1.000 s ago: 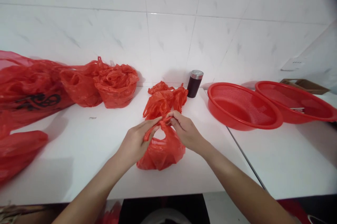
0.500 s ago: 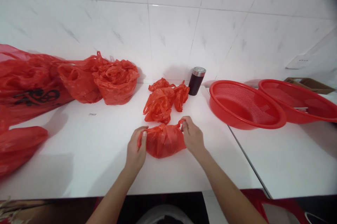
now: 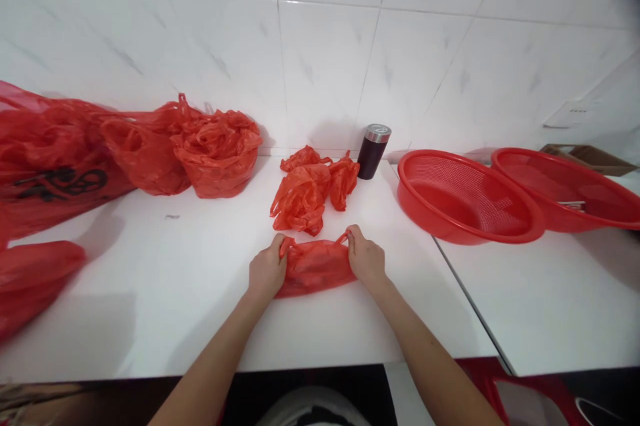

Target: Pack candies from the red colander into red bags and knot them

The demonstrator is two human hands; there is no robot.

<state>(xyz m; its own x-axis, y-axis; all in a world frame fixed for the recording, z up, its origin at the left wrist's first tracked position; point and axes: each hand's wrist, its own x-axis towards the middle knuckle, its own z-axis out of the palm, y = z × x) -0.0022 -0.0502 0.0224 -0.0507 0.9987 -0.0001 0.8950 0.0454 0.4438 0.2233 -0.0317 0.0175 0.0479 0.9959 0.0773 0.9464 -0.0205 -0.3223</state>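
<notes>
A red plastic bag (image 3: 320,269) is stretched between my hands, low over the white table in front of me. My left hand (image 3: 269,266) is closed around its left handle. On the other side, my right hand (image 3: 366,254) pinches the right handle. What the bag contains, if anything, is hidden by the plastic. Just behind it lies a crumpled heap of red plastic bags (image 3: 300,199), apart from both hands.
A dark tumbler (image 3: 373,153) with a silver lid stands by the tiled wall (image 3: 325,66). Two red plastic baskets (image 3: 470,236), (image 3: 575,216) sit to the right. Filled red bags (image 3: 217,166) line the left, one with black print. The white table (image 3: 190,319) has a seam at right.
My left hand has turned and now grips the handle in a fist. The bag's top has been pulled straight and flatter between the hands. The right hand has barely moved.
</notes>
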